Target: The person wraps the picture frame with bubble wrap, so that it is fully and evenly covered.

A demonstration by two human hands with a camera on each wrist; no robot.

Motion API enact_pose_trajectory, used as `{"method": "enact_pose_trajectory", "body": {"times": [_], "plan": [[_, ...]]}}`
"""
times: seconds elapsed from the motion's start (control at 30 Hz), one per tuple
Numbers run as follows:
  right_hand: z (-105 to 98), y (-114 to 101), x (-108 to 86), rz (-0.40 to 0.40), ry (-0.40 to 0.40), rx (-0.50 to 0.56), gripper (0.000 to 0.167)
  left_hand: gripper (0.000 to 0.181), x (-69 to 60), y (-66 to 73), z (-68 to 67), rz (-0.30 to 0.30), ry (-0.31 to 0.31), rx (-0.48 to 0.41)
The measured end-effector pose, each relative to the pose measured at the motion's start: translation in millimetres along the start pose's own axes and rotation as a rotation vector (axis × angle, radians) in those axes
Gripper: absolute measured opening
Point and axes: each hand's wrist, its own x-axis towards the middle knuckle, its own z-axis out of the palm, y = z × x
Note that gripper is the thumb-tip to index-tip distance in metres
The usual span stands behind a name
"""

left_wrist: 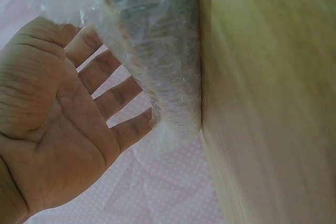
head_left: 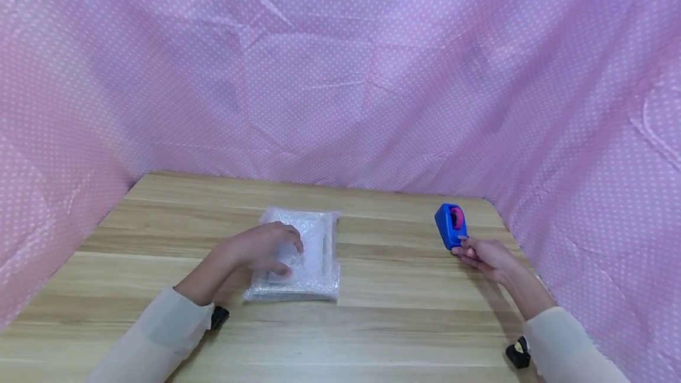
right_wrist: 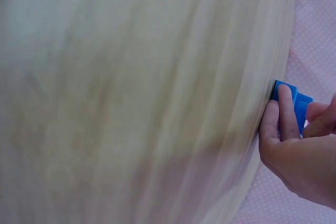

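A flat package in bubble wrap (head_left: 314,279) lies on the table, with a pale, frame-like rectangle showing through the plastic. Over it is my left hand (head_left: 268,247), its fingers loosely bent on top; in the left wrist view the fingers of the left hand (left_wrist: 68,114) reach out nearly straight beside the wrapped edge. A blue tape dispenser (head_left: 446,223) with a pink core stands at the right. At its cutter end, the thumb and index finger of my right hand (head_left: 489,257) pinch the tape's end, which is mostly hidden. Other fingers touch the dispenser's front in the right wrist view.
The wooden table (head_left: 393,336) reaches back to a pink polka-dot cloth (head_left: 340,105), which hangs behind and along both sides. A black wrist device (head_left: 219,317) sits at the left cuff and another black device (head_left: 518,353) at the right cuff.
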Motion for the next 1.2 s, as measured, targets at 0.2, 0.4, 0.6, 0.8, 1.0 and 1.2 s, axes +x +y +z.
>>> {"method": "enact_pose_trajectory", "body": {"times": [0.2,0.4,0.6,0.8,1.0,1.2], "plan": [[-1,0,0.2,0.012,0.007,0.018,0.022,0.036,0.9,1.1,-0.1,-0.002,-0.003,0.002],[0,1,3.6,0.003,0.017,-0.066,0.015,0.036,0.3,0.9,-0.9,-0.012,-0.006,0.004],[1,0,4.8,0.009,0.014,-0.113,0.015,0.036,0.2,1.0,-0.3,-0.022,-0.007,-0.005],[-2,-5,0.1,0.039,-0.052,-0.117,0.028,0.037,2.1,1.5,0.3,-0.035,-0.019,-0.014],[5,-10,-7.5,0.104,-0.078,-0.28,0.029,0.037,2.4,2.0,-0.2,-0.041,-0.019,-0.011],[28,-19,-18.5,0.034,-0.088,-0.402,0.041,0.037,1.3,2.9,0.4,-0.045,-0.016,-0.017]]}}
